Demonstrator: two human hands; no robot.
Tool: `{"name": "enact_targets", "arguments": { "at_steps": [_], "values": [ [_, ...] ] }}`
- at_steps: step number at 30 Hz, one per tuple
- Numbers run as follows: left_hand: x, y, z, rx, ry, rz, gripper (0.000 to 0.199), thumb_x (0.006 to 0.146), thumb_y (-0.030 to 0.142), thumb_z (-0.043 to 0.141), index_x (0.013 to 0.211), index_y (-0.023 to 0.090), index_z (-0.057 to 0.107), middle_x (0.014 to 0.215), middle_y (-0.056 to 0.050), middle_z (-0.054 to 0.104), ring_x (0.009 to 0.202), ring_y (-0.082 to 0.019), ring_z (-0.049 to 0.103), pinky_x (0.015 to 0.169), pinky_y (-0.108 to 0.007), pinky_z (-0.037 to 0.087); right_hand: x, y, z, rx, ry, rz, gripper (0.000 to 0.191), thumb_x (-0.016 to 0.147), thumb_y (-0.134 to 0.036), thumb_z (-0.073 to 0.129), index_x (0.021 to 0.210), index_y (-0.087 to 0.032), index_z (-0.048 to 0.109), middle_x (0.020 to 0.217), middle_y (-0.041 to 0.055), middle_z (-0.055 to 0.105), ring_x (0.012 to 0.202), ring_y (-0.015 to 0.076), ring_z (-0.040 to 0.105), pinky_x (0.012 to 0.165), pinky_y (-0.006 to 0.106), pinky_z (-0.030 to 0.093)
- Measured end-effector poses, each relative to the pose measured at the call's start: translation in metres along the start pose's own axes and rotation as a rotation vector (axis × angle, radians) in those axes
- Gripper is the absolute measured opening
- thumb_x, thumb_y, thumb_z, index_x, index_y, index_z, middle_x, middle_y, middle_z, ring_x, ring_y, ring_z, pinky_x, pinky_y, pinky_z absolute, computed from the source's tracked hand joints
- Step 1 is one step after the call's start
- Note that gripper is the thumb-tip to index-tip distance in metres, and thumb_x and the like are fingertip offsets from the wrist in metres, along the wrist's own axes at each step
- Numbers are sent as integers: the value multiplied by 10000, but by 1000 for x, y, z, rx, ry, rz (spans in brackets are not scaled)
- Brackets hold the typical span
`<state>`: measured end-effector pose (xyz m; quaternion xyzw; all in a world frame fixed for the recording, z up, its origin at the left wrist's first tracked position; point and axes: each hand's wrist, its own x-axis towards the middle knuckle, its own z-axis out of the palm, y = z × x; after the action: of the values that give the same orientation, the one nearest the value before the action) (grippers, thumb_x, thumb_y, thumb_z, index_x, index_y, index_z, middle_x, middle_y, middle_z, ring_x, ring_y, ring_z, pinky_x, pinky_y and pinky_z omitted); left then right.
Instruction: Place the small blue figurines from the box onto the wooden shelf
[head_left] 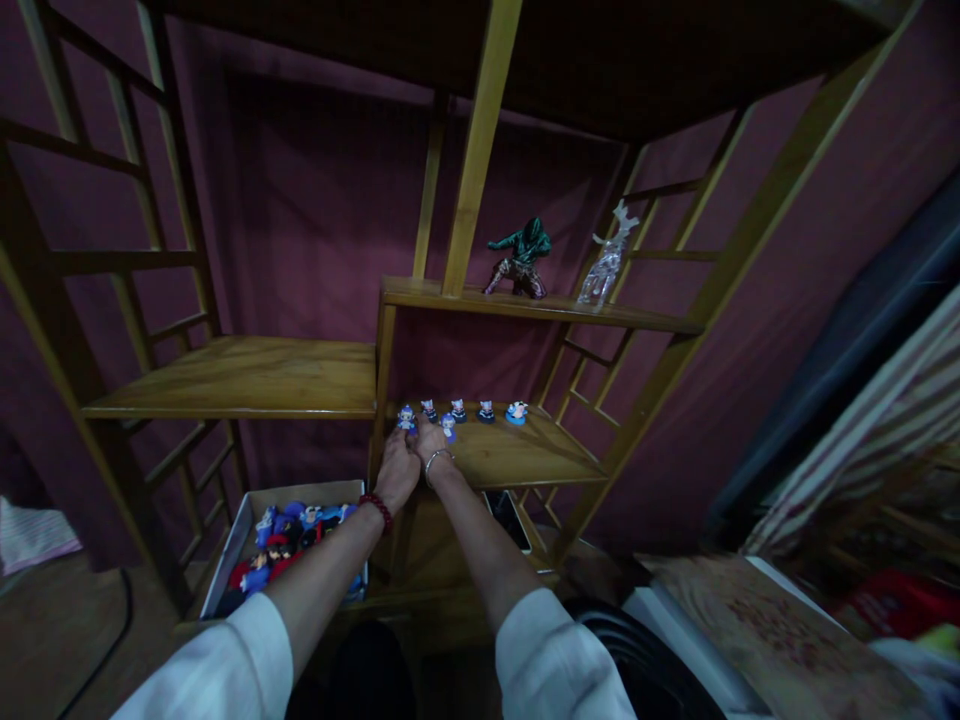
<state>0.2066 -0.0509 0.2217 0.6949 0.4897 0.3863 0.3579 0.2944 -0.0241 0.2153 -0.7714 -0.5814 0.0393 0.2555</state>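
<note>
Both hands reach to the left end of a wooden shelf. My left hand, with a red bead bracelet, is at a small purple figurine; its fingers look bent and partly overlap my right hand. My right hand, wearing a silver bracelet, is beside another purple figurine. Whether either hand grips a figurine is too small to tell. Behind them stand small dark-based figurines in a row, with a blue-based one at the right end.
An open box of colourful figurines sits low on the left. A green figure and a clear deer ornament stand on the upper shelf. A dark flat device lies below. An upright post stands left of the hands.
</note>
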Motion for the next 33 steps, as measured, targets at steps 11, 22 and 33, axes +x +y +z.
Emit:
{"name": "enact_targets", "arguments": {
  "at_steps": [11, 22, 33],
  "values": [
    [-2, -3, 0, 27, 9, 58, 528, 609, -27, 412, 1126, 37, 504, 1224, -159, 493, 1187, -194, 395, 1027, -271, 249, -37, 28, -15, 164, 370, -117, 281, 753, -186, 481, 1031, -152, 507, 931, 66, 597, 882, 165, 531, 819, 264, 389],
    [-5, -4, 3, 129, 15, 79, 515, 597, -12, 433, 1101, 56, 517, 1248, -161, 469, 1213, -213, 359, 1031, -294, 241, -21, 55, -22, 178, 257, 137, 594, 655, -299, 612, 1197, -171, 406, 1078, 75, 577, 996, 211, 513, 864, 321, 375],
    [15, 0, 8, 189, 62, -38, 678, 720, 172, 508, 1317, 46, 212, 1216, -210, 483, 1106, -256, 479, 924, -306, 347, -14, 58, -24, 131, 138, 111, 603, 672, -320, 610, 1219, -176, 402, 1055, 70, 612, 1012, 208, 517, 849, 306, 391]
  ]
}}
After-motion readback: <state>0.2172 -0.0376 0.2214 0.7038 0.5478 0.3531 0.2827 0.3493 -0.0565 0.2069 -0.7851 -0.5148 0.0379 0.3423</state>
